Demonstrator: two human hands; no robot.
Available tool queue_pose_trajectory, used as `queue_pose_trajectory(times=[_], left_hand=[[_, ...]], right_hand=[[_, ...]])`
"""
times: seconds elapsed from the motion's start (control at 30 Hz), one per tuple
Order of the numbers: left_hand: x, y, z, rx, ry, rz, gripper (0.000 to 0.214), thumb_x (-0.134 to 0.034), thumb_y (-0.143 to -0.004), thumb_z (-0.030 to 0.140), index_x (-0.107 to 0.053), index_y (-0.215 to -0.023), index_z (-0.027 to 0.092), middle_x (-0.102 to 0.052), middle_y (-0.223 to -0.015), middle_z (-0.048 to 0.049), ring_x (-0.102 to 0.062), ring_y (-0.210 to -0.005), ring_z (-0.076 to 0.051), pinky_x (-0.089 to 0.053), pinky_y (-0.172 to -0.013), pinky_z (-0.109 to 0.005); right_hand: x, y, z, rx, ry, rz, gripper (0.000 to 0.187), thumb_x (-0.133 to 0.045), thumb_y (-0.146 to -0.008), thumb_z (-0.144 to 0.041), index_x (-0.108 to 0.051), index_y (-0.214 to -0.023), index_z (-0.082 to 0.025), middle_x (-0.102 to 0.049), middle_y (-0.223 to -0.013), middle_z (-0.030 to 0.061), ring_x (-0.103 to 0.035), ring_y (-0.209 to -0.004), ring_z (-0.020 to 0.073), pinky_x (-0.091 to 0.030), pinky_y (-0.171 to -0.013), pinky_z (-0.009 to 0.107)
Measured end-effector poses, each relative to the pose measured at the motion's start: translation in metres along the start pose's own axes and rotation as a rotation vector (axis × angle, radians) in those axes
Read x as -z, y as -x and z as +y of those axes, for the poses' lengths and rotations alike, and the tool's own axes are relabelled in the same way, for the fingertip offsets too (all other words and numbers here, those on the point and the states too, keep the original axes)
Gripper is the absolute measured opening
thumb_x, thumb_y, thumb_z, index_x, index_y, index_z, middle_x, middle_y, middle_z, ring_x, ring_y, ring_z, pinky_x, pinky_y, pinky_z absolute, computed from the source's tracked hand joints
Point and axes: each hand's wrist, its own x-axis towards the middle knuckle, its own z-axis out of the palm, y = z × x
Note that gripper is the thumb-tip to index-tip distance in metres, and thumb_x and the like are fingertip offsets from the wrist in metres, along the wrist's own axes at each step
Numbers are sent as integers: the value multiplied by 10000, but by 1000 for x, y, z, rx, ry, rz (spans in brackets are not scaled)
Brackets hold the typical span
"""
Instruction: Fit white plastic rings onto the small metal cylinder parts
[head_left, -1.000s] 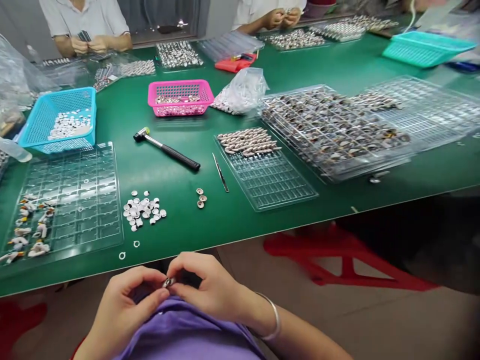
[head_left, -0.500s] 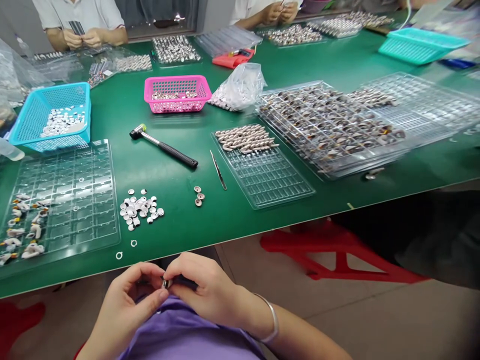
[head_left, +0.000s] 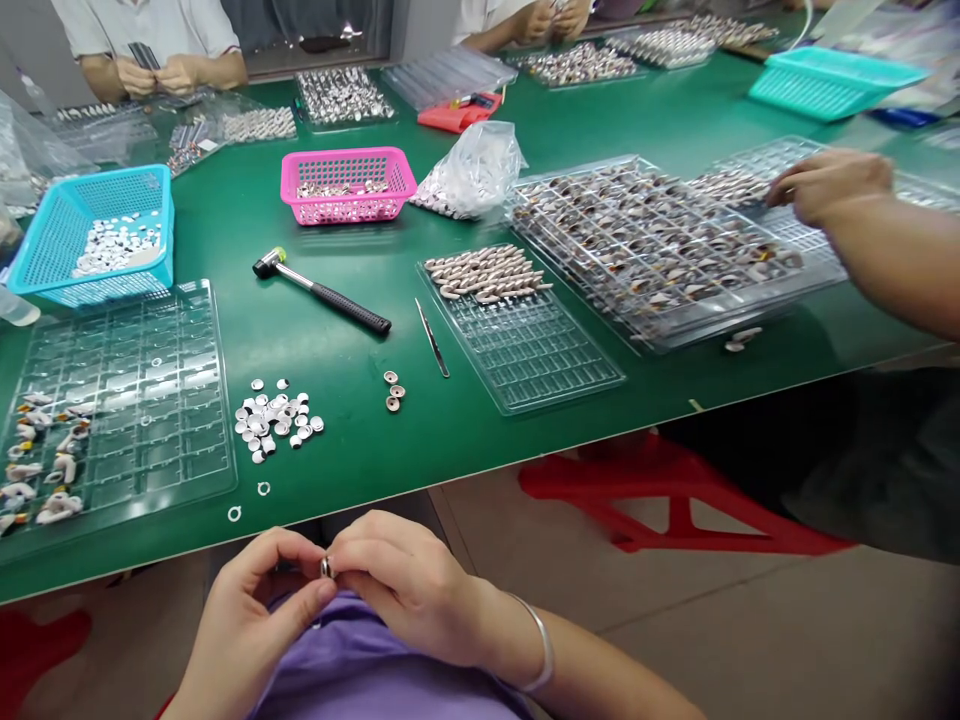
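Between my two hands, just off the table's front edge, is a small round dark-and-silver part; its exact kind is too small to make out. My left hand pinches it between thumb and fingertips. My right hand closes on its other side, fingers bent around it. On the table beyond lie a loose pile of white round caps, two thin white rings near the edge, and several small beige cups.
A hammer and tweezers lie mid-table. Around them are a clear tray, a half-filled tray, stacked trays, a blue basket and a pink basket. A co-worker's hand reaches in at right.
A co-worker's arm has come in from the right over the far trays. My hands stay together around the small part, which shows slightly turned. The view has shifted a little.
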Motion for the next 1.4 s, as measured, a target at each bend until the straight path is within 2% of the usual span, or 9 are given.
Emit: queue_pose_trajectory(times=[0.27, 0.4, 0.53, 0.7, 0.83, 0.9, 1.17, 1.3, 1.4], left_hand=[[1, -1, 1, 136, 121, -54, 200, -808, -722, 353, -721, -815, 199, -717, -783, -11, -651, -708, -134, -527, -636, -172], [-5, 3, 10, 229, 194, 52, 256, -845, -659, 388, -725, -767, 189, -706, -723, -5, -624, -665, -122, -498, -594, -160], [-11, 7, 17, 245, 202, 115, 276, -867, -611, 394, -730, -735, 188, -713, -713, -7, -637, -665, -132, -512, -615, -175], [-8, 5, 11, 193, 171, 135, 240, -855, -634, 371, -744, -771, 207, -720, -737, 0, -664, -689, -139, -537, -632, -172], [0, 2, -1, 140, 96, 63, 287, -839, -665, 353, -756, -899, 211, -753, -808, -26, -703, -736, -175, -576, -657, -207], [2, 1, -3, 146, 82, 31, 287, -827, -680, 370, -756, -897, 196, -766, -827, -45, -716, -735, -197, -590, -650, -232], [-6, 5, 4, 129, 124, 102, 221, -824, -687, 378, -766, -825, 216, -761, -775, -17, -713, -697, -173, -578, -636, -195], [-3, 6, -3, 17, 56, 71, 149, -799, -730, 318, -769, -853, 240, -763, -798, -9, -716, -689, -158, -576, -627, -171], [-1, 7, -6, -97, -51, 114, 115, -790, -740, 283, -767, -849, 256, -756, -803, 0, -718, -707, -155, -577, -648, -163]], right_hand=[[0, 4, -1, -101, -98, 28, 120, -549, -933, -82, -622, -984, -163, -717, -827, 62, -673, -738, 131, -570, -695, 208], [0, 4, -1, -69, -115, 27, 149, -525, -937, -66, -629, -997, -156, -715, -862, 81, -683, -768, 131, -575, -700, 195], [0, 4, 0, -46, -112, 24, 169, -508, -946, -71, -644, -990, -160, -709, -895, 91, -685, -760, 121, -575, -677, 176], [-1, 6, 0, -3, -70, 51, 176, -519, -944, -63, -606, -1065, -157, -717, -866, 81, -689, -814, 138, -596, -745, 207], [-1, 7, 1, 11, -36, 52, 158, -527, -944, -72, -611, -1059, -140, -712, -898, 101, -684, -828, 142, -597, -762, 214], [0, 7, 1, 13, -16, 40, 166, -517, -946, -77, -613, -1063, -147, -708, -907, 97, -684, -833, 141, -596, -762, 217], [3, 5, 1, -9, -71, 6, 179, -470, -956, -79, -618, -1021, -158, -692, -897, 89, -676, -787, 130, -578, -694, 197], [2, 5, 1, -27, -119, 30, 156, -500, -952, -79, -620, -1018, -156, -698, -893, 85, -679, -804, 128, -580, -715, 189], [1, 5, 2, -48, -129, 30, 138, -514, -951, -89, -624, -1001, -156, -694, -876, 80, -673, -793, 127, -582, -712, 191]])
